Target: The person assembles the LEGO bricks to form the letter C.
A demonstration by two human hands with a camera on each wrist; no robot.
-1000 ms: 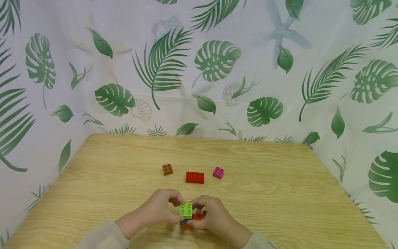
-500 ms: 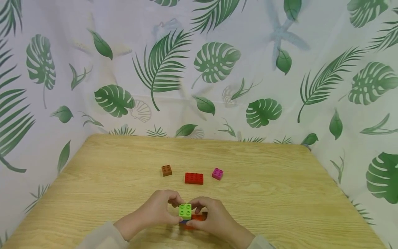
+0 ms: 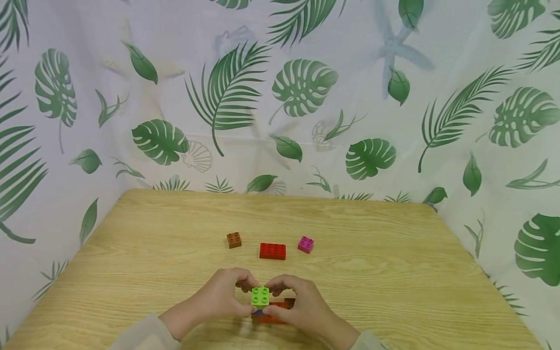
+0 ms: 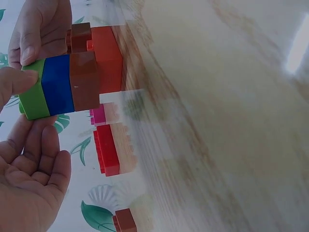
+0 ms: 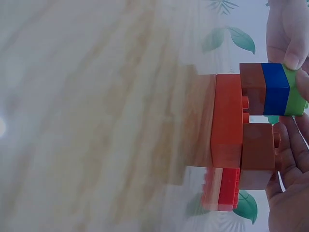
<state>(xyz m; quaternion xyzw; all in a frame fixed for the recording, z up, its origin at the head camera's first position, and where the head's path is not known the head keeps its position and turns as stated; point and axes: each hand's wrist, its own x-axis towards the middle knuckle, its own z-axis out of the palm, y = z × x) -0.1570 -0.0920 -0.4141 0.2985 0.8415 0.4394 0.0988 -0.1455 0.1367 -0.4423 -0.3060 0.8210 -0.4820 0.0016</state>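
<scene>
- Leftmost, we see the left hand (image 3: 220, 294) pinching the green brick (image 3: 260, 297) between thumb and fingers.
- Next, a loose brown brick (image 3: 234, 240) sits alone on the surface (image 3: 372, 272), well short of its far edge.
- Toward the near edge, which is out of our view, the green brick tops a blue brick (image 4: 58, 84) and a lower brown brick (image 4: 84, 82). We judge this stack light, stiff and hard to break; its smooth walls could slip, so we would hold opposite flat sides, keeping off the studs.
- Beyond it, farther from us, lies a red brick (image 3: 272, 252).
- Below the stack is an orange brick (image 5: 227, 121) carrying another brown brick (image 5: 257, 154); we cannot tell whether the stack is seated on it.
- Rightward, the right hand (image 3: 302, 304) pinches the green brick too.
- Last, a pink brick (image 3: 306, 245) rests nearest the right edge.
</scene>
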